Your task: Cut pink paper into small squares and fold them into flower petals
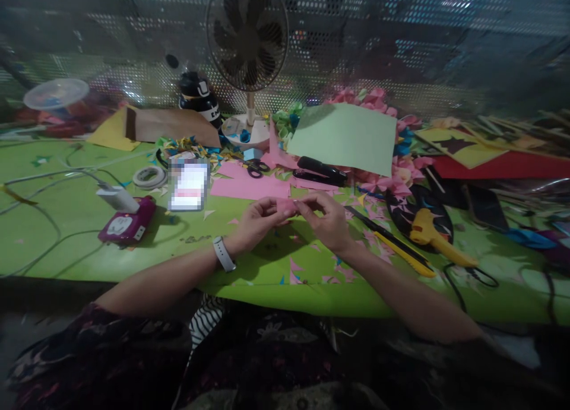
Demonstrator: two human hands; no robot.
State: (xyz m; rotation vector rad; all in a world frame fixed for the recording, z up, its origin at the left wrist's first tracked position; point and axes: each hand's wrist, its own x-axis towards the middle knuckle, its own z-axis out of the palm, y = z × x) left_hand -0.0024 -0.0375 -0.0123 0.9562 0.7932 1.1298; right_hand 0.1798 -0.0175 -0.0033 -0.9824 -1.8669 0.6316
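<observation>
A small piece of pink paper [285,206] is pinched between both hands above the green tabletop. My left hand [260,220] grips it from the left, fingers closed, with a white band on the wrist. From the other side, my right hand [324,220] pinches its right edge between thumb and fingers. Just behind the hands lie a larger pink sheet [249,187], a pair of scissors [256,167] and a black stapler [320,170]. Pink paper scraps [294,270] are scattered on the table beneath and beside my right hand.
A yellow utility knife [405,253] and a yellow glue gun [439,241] lie to the right. On the left are a purple power adapter [128,221], a tape roll [150,177] and a lit phone [189,186]. A fan [248,36] and a pale green sheet [345,137] stand behind.
</observation>
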